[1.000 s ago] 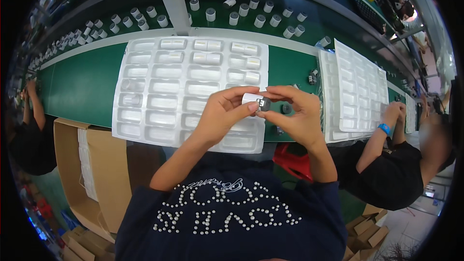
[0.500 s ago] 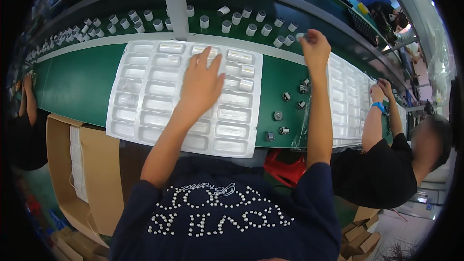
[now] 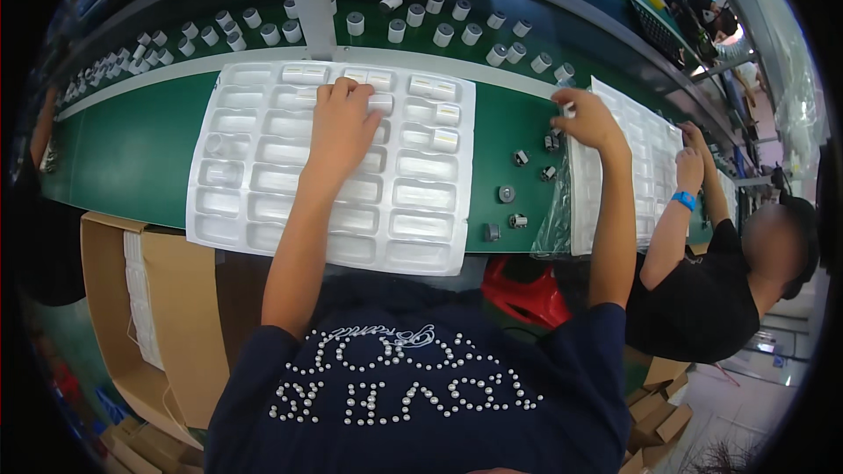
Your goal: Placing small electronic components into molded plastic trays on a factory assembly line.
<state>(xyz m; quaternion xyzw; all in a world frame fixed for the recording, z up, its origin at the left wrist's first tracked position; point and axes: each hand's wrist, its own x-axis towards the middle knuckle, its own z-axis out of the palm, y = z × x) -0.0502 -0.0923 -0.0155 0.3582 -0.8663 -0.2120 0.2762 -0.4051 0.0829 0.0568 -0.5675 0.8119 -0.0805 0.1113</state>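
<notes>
A white moulded plastic tray with rows of oblong pockets lies before me on the green bench. Over its upper middle, my left hand is bent down with a small white cylinder between forefinger and thumb. More white cylinders lie on their sides in several upper pockets. At the right, my right hand has thumb and forefinger apart, with nothing visible between them. Just under it are small dark metal parts. White cylinders with grey tops, one close beyond that hand, stand on the ledge.
A grey upright post rises behind the tray. Clear plastic film and a second white tray lie to the right, where a co-worker works. An open cardboard box stands below left; a red stool is under the bench.
My right hand has left a white cylinder on the ledge and come back toward me, opening. My left hand has gone from spread fingers to curled ones around a cylinder at the tray.
</notes>
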